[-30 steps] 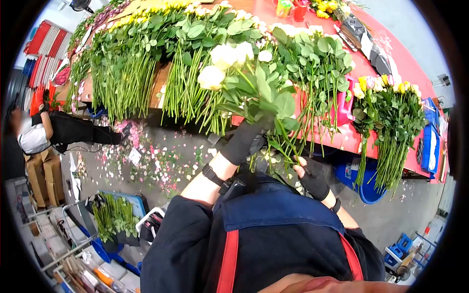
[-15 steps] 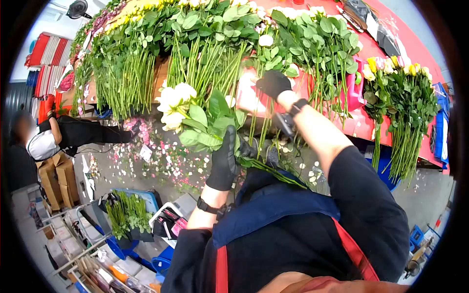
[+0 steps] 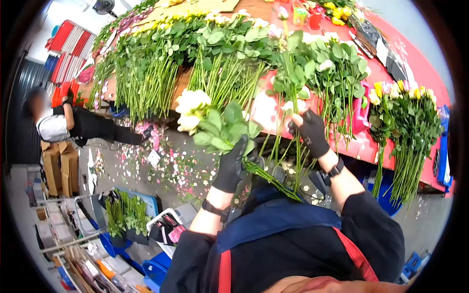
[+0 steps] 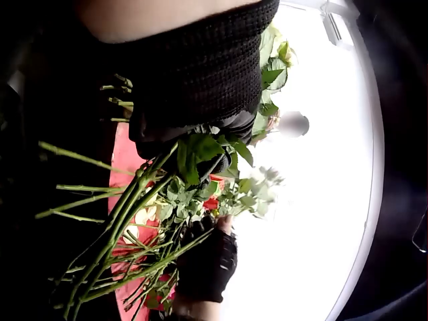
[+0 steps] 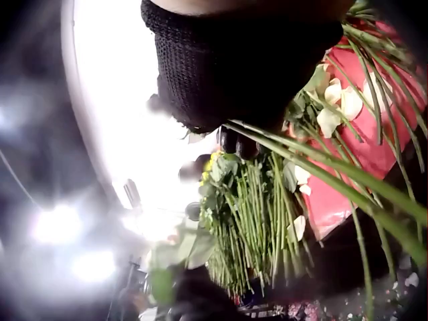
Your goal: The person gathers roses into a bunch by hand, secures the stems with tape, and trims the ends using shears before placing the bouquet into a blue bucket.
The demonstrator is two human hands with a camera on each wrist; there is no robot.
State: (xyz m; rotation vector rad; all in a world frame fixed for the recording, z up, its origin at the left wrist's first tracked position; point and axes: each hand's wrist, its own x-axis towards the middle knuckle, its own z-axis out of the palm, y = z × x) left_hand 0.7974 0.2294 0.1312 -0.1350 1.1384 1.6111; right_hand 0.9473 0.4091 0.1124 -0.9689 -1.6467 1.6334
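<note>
My left hand (image 3: 230, 168), in a black glove, grips a small bunch of white roses (image 3: 193, 110) with its heads to the left. Their green stems (image 3: 276, 183) slant down to the right in front of my waist. At the table's front edge my gloved right hand (image 3: 312, 134) holds a long-stemmed rose (image 3: 293, 53) upright, its pale bud towards the far side. In the right wrist view, two stems (image 5: 334, 174) run out from under that hand. The left wrist view shows the bunch's stems (image 4: 124, 224) below the left glove, partly dark.
Rows of roses (image 3: 146, 88) lie along the table (image 3: 391, 127), stems hanging over its front edge. A pink holder (image 3: 360, 110) stands among them. Petals litter the floor (image 3: 181, 168). Another person (image 3: 63, 122) stands at far left, near a cart (image 3: 73, 224) and a bucket of stems (image 3: 129, 215).
The left hand has lowered the bunch leftwards since the first frame. My right hand left the bunch's stems, reached onto the table, and now holds a rose nearer my body.
</note>
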